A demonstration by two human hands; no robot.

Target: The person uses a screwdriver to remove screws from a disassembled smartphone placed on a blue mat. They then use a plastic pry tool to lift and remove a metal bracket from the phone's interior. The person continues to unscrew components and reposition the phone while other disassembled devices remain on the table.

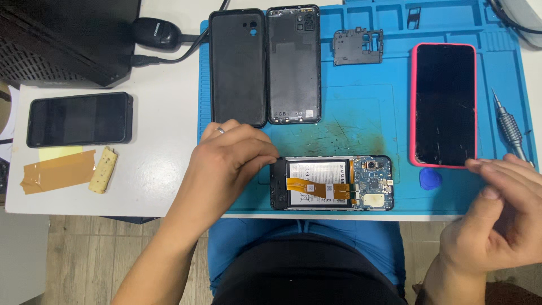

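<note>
Opened phone [331, 183] lies on its face at six o'clock on the blue work mat [350, 113], back cover off, so the battery, orange flex ribbons and green-blue board show. The left hand [228, 161] rests at its nine o'clock end, fingers curled and pinched against the frame's short edge, holding nothing else. The right hand [499, 217] hovers at four o'clock, thumb and fingers half closed near one another; whether anything tiny sits between them I cannot tell. Steadying the frame by its rim looks wise, with fingertips kept off the thin, easily creased ribbons and the bare board.

At twelve o'clock lie a matte rubbery black case [237, 66] and the hard plastic back cover [293, 64], side by side, with a small black inner shield [358, 46] nearby. At two o'clock sits a pink-cased phone [444, 104] with glossy, scratched glass, a blue pick [430, 179] below it and a knurled metal screwdriver [509, 129] beside it.
</note>
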